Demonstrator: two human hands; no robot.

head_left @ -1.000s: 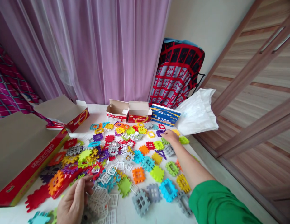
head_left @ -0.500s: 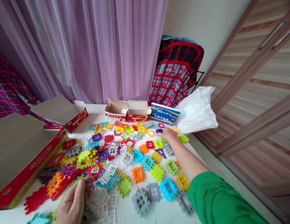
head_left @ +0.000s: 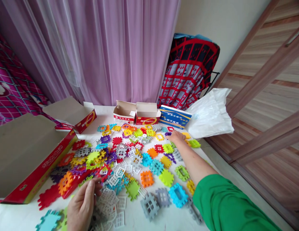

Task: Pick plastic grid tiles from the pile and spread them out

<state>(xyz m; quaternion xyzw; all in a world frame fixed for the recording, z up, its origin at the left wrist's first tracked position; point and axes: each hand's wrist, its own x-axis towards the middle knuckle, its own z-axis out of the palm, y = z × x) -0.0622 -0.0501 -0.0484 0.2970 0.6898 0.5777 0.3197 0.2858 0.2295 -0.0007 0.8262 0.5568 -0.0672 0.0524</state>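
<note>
My right hand (head_left: 177, 137) is stretched to the far right part of the table, its fingertips closed on a small purple interlocking block (head_left: 168, 134). Near the front edge my left hand (head_left: 82, 202) is curled with thumb and fingers close together; whatever they may hold is hidden. Beside it lies a heap of white lattice window pieces (head_left: 108, 203). Many notched plastic blocks spread across the table, among them an orange block (head_left: 146, 178), a blue block (head_left: 178, 195), a grey window block (head_left: 149, 207) and a flat green block (head_left: 133, 189).
A large open red carton (head_left: 40, 168) stands at the left, a smaller red box (head_left: 85, 121) behind it. Along the back are two small open boxes (head_left: 147, 120), a blue box (head_left: 175, 116) and a white plastic bag (head_left: 209, 115). A wooden wardrobe (head_left: 265, 112) stands at right.
The view has swung slightly left, so everything sits further right in the picture. My right hand stays at the purple block, and my left hand keeps nearly the same pose.
</note>
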